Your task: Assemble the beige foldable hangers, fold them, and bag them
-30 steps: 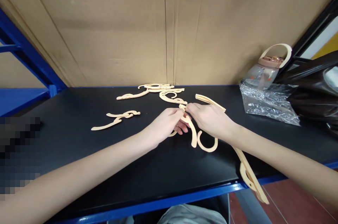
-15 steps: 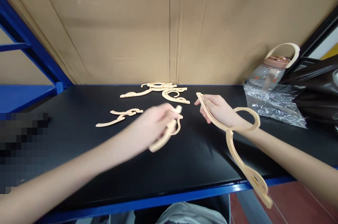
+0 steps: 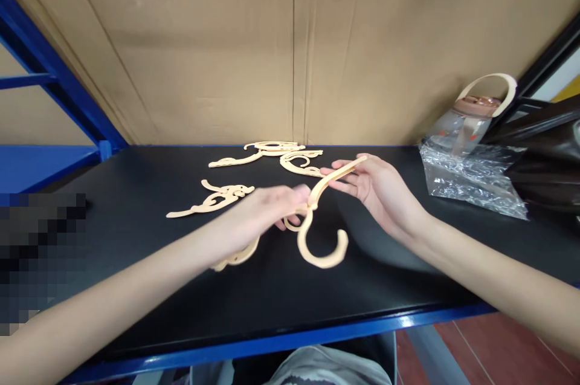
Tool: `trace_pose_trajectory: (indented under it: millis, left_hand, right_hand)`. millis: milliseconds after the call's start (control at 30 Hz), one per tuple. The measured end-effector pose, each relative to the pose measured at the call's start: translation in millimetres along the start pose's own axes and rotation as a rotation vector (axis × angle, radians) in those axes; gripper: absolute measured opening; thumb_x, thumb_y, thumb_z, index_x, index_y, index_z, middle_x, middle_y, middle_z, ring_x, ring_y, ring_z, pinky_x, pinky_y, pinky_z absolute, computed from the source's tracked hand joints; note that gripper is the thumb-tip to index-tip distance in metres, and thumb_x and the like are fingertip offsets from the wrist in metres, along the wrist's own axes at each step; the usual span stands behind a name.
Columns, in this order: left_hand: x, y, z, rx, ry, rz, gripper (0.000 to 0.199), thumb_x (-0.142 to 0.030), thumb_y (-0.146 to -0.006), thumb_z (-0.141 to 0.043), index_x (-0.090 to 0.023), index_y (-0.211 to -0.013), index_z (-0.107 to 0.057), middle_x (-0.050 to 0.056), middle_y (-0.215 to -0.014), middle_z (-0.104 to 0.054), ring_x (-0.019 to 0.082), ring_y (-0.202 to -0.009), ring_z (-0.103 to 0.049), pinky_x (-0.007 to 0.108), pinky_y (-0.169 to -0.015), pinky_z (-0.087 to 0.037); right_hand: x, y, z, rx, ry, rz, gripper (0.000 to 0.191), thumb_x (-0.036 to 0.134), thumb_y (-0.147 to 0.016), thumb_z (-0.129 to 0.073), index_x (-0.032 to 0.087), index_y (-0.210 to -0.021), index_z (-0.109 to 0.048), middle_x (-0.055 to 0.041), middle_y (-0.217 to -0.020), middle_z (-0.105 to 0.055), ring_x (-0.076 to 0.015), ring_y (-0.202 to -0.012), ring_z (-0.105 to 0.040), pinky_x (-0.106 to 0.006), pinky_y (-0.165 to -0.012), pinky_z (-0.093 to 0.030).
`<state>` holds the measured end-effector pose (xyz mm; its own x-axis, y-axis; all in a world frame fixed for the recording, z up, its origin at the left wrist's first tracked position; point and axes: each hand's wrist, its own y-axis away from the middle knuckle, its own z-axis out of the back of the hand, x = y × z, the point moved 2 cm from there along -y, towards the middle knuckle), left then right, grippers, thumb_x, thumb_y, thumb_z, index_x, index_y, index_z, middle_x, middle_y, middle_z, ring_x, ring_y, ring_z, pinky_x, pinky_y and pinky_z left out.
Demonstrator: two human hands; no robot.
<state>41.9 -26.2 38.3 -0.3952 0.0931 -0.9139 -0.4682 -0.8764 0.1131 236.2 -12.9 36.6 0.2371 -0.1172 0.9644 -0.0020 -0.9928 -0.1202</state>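
My left hand (image 3: 283, 203) is closed around the middle of a beige plastic clothes hanger (image 3: 324, 261), close to the joint. The hook curves down toward me, below the joint. One arm of the hanger slants up and right to my right hand (image 3: 378, 188), whose thumb rests at the arm's tip with the fingers loosely behind it. Below my left wrist shows another curved beige piece (image 3: 238, 257); my forearm hides how it connects. A small beige curve (image 3: 292, 225) shows partly beneath my left fingers.
Beige folding hangers (image 3: 222, 196) lie left of my left hand, and several more (image 3: 274, 148) lie at the back of the black table (image 3: 290, 306). A clear bottle (image 3: 471, 122) and crinkled plastic wrap (image 3: 473, 182) are at right. Behind stands a cardboard wall (image 3: 203, 58).
The hanger in my right hand has been turned, its hook now between my hands. My left hand has come to its middle. The hangers at the left show a different arrangement.
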Motion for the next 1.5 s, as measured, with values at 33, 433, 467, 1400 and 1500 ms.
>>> trace_pose_trajectory:
  millis: [33, 433, 467, 1400, 1500]
  left_hand:
    - [-2.8, 2.6, -9.5, 0.08, 0.093, 0.043, 0.039, -0.053, -0.084, -0.056, -0.018, -0.097, -0.067, 0.007, -0.097, -0.069, 0.02, -0.087, -0.062, 0.029, -0.074, -0.049]
    - [-0.4, 4.4, -20.7, 0.078, 0.395, 0.242, 0.028, -0.043, -0.083, -0.065, -0.016, -0.088, -0.065, 0.003, -0.076, -0.064, 0.008, -0.054, -0.047, 0.014, -0.038, -0.032]
    - [-2.4, 4.6, -23.2, 0.087, 0.412, 0.262, 0.029, -0.044, -0.083, -0.064, -0.016, -0.089, -0.065, 0.003, -0.075, -0.064, 0.008, -0.054, -0.047, 0.014, -0.037, -0.032]
    - [6.8, -18.4, -16.4, -0.015, 0.335, 0.17, 0.036, -0.037, -0.081, -0.061, -0.02, -0.064, -0.035, -0.01, -0.051, -0.029, 0.004, -0.04, -0.025, 0.015, -0.037, -0.025]
    - [15.9, -24.1, -19.2, 0.099, 0.377, 0.094, 0.03, -0.044, -0.085, -0.056, -0.019, -0.071, -0.045, -0.004, -0.063, -0.049, 0.01, -0.056, -0.05, 0.024, -0.058, -0.049]
  right_hand:
    - [-0.2, 2.2, 3.6, -0.025, 0.029, 0.046, 0.012, 0.016, -0.085, -0.041, 0.023, -0.081, -0.032, -0.0053, -0.097, -0.064, -0.0201, -0.094, -0.069, -0.039, -0.082, -0.057]
    - [8.1, 41.5, 6.5, 0.359, 1.487, 0.924, 0.021, 0.022, -0.095, -0.046, 0.018, -0.113, -0.056, -0.0106, -0.11, -0.066, -0.0255, -0.104, -0.06, -0.043, -0.094, -0.044]
    - [6.3, 41.5, 2.0, 0.404, 1.514, 0.908, 0.021, 0.017, -0.095, -0.043, 0.016, -0.11, -0.058, -0.0096, -0.102, -0.068, -0.0237, -0.096, -0.062, -0.039, -0.087, -0.047]
    - [-4.3, -83.4, 105.8, 0.021, 1.358, 0.265, 0.031, 0.036, -0.091, -0.05, 0.016, -0.075, -0.068, -0.0112, -0.08, -0.069, -0.019, -0.072, -0.058, -0.031, -0.066, -0.036]
    - [0.2, -69.9, 87.5, 0.017, 1.315, 0.361, 0.04, 0.041, -0.095, -0.042, 0.013, -0.08, -0.067, -0.0142, -0.086, -0.068, -0.0214, -0.08, -0.059, -0.033, -0.071, -0.038]
